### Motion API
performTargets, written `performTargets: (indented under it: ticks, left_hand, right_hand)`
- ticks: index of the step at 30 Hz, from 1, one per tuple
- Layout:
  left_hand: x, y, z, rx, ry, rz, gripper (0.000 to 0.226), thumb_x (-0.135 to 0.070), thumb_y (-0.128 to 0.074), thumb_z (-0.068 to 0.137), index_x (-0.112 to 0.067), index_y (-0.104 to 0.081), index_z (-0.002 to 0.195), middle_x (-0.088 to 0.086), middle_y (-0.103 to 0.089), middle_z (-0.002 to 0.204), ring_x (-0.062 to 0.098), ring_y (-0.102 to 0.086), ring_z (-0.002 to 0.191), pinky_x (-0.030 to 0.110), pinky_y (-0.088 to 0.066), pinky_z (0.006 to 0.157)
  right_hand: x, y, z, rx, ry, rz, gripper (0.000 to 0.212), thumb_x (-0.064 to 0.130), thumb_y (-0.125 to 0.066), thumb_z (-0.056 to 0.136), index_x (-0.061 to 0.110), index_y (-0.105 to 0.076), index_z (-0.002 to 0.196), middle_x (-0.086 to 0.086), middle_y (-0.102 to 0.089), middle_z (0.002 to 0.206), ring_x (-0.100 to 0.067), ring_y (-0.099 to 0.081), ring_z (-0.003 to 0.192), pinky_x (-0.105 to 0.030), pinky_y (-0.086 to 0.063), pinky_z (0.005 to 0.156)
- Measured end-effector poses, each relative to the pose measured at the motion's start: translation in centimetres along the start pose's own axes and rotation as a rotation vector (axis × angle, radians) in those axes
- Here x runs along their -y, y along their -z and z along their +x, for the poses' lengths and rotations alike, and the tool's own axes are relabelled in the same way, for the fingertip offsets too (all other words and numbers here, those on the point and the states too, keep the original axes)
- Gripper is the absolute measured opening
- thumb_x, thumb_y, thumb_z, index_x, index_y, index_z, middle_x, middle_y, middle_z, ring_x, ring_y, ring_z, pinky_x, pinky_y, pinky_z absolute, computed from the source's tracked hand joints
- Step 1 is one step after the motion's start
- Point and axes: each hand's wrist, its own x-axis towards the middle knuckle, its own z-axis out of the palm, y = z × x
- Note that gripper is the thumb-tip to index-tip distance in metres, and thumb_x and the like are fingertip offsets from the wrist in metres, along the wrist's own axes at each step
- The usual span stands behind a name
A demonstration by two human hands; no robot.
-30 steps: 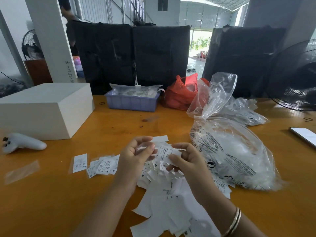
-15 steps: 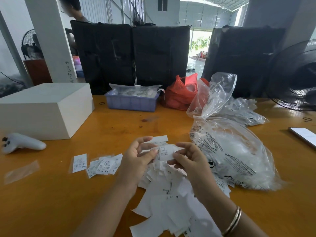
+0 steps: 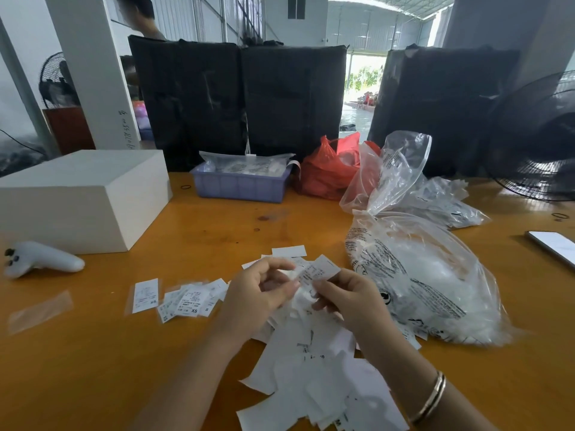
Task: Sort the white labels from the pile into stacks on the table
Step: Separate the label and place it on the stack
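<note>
Since a sec ago the label (image 3: 317, 272) has come up off the pile (image 3: 311, 368) and tipped so its printed face shows between both hands — before, it sat lower and flatter over the heap, w/ the fingers working at it. Reads to me as the check step: size being read before it goes to a stack, so one more piece is about to leave the heap, prob. toward the sorted ones on the left. Right hand (image 3: 351, 301) pinches the label's lower edge, thumb and forefinger curled on it, other fingers folded under. Left hand (image 3: 258, 293) is curled too, fingertips meeting the label's left end and some crumpled clear film just below it; whether it truly grips the label or only steadies it I can't tell for sure, but the fingers are bent round it, not flat. Label is held in the air just above the far end of the pile, apart from the table (image 3: 93, 368). Sorted so far: a single XS label (image 3: 145, 295) lying flat, and just beside it a loose fan of labels (image 3: 193, 298) — not yet squared up. Big clear bag (image 3: 420, 275) lies right of the hands, touching the pile's edge; most of the heap is unsorted, so early days
</note>
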Motion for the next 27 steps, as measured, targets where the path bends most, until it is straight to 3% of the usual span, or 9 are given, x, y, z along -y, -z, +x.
performTargets:
  ticks: [3, 5, 9, 13, 16, 20, 27]
  left_hand:
    - [0.3, 0.4, 0.0, 0.055, -0.032, 0.2, 0.016, -0.028, -0.077, 0.078, -0.038, -0.068, 0.088, -0.014, -0.067, 0.069, -0.002, -0.062, 0.067, 0.009, -0.047, 0.062]
    - [0.3, 0.4, -0.1, 0.063, -0.037, 0.266, 0.017, -0.027, -0.075, 0.081, -0.043, -0.068, 0.082, -0.02, -0.069, 0.074, -0.008, -0.063, 0.074, 0.007, -0.046, 0.065]
    - [0.0, 0.5, 0.0, 0.035, 0.022, 0.165, 0.017, -0.026, -0.07, 0.085, -0.039, -0.074, 0.076, -0.021, -0.072, 0.078, -0.006, -0.065, 0.075, 0.005, -0.045, 0.061]
    - [-0.3, 0.5, 0.0, -0.003, 0.107, 0.015, 0.01, -0.031, -0.073, 0.081, -0.036, -0.076, 0.073, -0.003, -0.073, 0.076, 0.013, -0.062, 0.064, 0.015, -0.047, 0.057]
    - [-0.6, 0.0, -0.1, 0.02, 0.105, -0.043, 0.005, -0.029, -0.077, 0.075, -0.033, -0.076, 0.072, -0.008, -0.073, 0.074, 0.002, -0.065, 0.067, 0.012, -0.048, 0.059]
    - [-0.9, -0.4, -0.2, 0.063, 0.078, -0.108, 0.013, -0.034, -0.075, 0.063, -0.028, -0.075, 0.074, -0.008, -0.074, 0.075, 0.001, -0.067, 0.067, 0.009, -0.046, 0.058]
    - [-0.3, -0.4, -0.1, -0.017, -0.008, -0.005, 0.015, -0.015, -0.075, 0.079, -0.029, -0.071, 0.078, -0.014, -0.072, 0.076, 0.002, -0.067, 0.073, 0.011, -0.05, 0.064]
  right_hand:
    - [0.1, 0.3, 0.1, 0.039, 0.029, -0.122, 0.01, 0.008, -0.067, 0.086, 0.018, -0.069, 0.085, 0.004, -0.068, 0.062, -0.006, -0.062, 0.053, -0.016, -0.043, 0.05]
    - [0.0, 0.1, 0.1, 0.048, 0.038, -0.127, 0.007, 0.01, -0.066, 0.087, 0.016, -0.068, 0.085, 0.004, -0.069, 0.063, -0.007, -0.062, 0.051, -0.015, -0.041, 0.046]
    - [0.2, 0.4, 0.0, -0.088, -0.017, 0.151, 0.005, 0.014, -0.065, 0.088, 0.013, -0.067, 0.084, 0.001, -0.069, 0.067, -0.011, -0.064, 0.054, -0.018, -0.045, 0.048]
    - [0.5, 0.9, 0.0, -0.166, -0.015, 0.313, 0.003, 0.017, -0.07, 0.084, 0.014, -0.07, 0.084, -0.002, -0.07, 0.071, -0.011, -0.065, 0.061, -0.02, -0.049, 0.057]
    - [0.7, 0.4, -0.2, -0.13, 0.04, 0.293, 0.006, 0.015, -0.07, 0.083, 0.019, -0.071, 0.087, 0.001, -0.073, 0.078, -0.01, -0.066, 0.067, -0.022, -0.05, 0.064]
    - [0.8, -0.1, -0.5, -0.092, 0.071, 0.215, 0.014, 0.015, -0.072, 0.081, 0.028, -0.074, 0.076, 0.004, -0.072, 0.074, -0.001, -0.063, 0.063, -0.012, -0.046, 0.055]
    - [0.8, -0.3, -0.6, -0.103, 0.051, 0.181, 0.007, 0.016, -0.069, 0.084, 0.02, -0.073, 0.08, 0.007, -0.072, 0.072, 0.005, -0.057, 0.055, -0.007, -0.041, 0.049]
